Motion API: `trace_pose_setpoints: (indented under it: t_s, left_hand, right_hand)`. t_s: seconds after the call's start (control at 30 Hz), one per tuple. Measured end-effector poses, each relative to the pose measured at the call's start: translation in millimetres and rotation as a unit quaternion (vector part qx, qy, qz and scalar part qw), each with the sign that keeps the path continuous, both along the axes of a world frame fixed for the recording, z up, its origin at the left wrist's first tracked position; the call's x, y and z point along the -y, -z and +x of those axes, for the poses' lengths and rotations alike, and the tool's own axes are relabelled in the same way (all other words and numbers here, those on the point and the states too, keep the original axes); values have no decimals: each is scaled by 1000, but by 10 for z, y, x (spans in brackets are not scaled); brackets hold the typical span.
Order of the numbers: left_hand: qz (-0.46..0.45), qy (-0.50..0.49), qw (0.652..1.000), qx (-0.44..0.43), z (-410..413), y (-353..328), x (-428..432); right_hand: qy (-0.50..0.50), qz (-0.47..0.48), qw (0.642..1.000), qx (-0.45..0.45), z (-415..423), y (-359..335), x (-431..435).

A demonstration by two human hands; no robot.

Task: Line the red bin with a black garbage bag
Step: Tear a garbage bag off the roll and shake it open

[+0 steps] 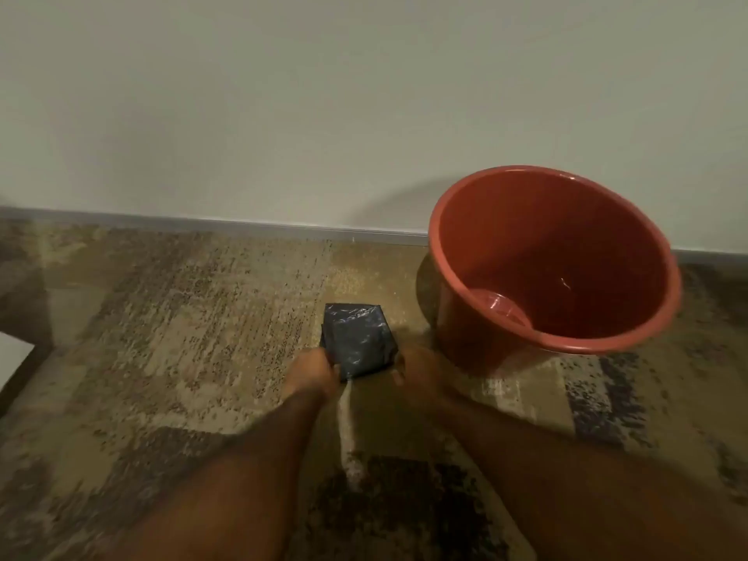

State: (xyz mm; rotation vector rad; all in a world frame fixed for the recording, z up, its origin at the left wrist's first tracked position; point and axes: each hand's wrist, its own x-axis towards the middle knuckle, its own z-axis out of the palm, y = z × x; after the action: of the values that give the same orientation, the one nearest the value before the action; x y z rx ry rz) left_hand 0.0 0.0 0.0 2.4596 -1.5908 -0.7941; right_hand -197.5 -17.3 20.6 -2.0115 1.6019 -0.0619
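Observation:
A round red bin (477, 220) stands upright on the carpet at the right, close to the wall, with nothing inside it. A folded black garbage bag (356, 338) lies on the carpet just left of the bin. My left hand (309, 372) grips the bag's near left edge. My right hand (413, 370) is at the bag's near right corner, fingers closed on it, though blur hides the exact grip. Both forearms reach in from the bottom of the view.
A patterned beige and dark carpet (182, 317) covers the floor. A pale wall (283, 115) with a grey skirting strip (202, 222) runs behind. A dark object with a white patch (16, 338) sits at the left edge.

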Motion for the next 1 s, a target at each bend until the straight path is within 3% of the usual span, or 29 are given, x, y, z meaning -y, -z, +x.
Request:
trace_pose_setpoints:
  t_s: [0.13,0.3,0.4,0.5,0.6,0.7,0.8,1.0]
  left_hand:
    - [50,-76,994,-53,-3,239,28]
    - [46,-130,986,-94,-66,390,55]
    - [45,-166,980,-99,-73,412,56]
    - [12,-209,966,-149,-62,389,54]
    - [-88,-215,953,-193,-64,236,45]
    - [-154,-226,914,-300,-62,-79,58]
    - [-165,-264,846,-433,-80,-490,138]
    - [-209,-259,797,-505,-157,-1382,275]
  right_hand:
    - [11,52,999,3,202,255,107]
    - [57,105,993,-14,342,462,131]
    - [69,135,987,51,389,474,110]
    - [115,111,981,108,421,395,132]
    - [121,88,981,123,373,298,113]
    - [113,53,984,127,311,165,100]
    - [58,2,988,145,326,-110,149]
    - [59,-101,973,198,488,-1047,196]
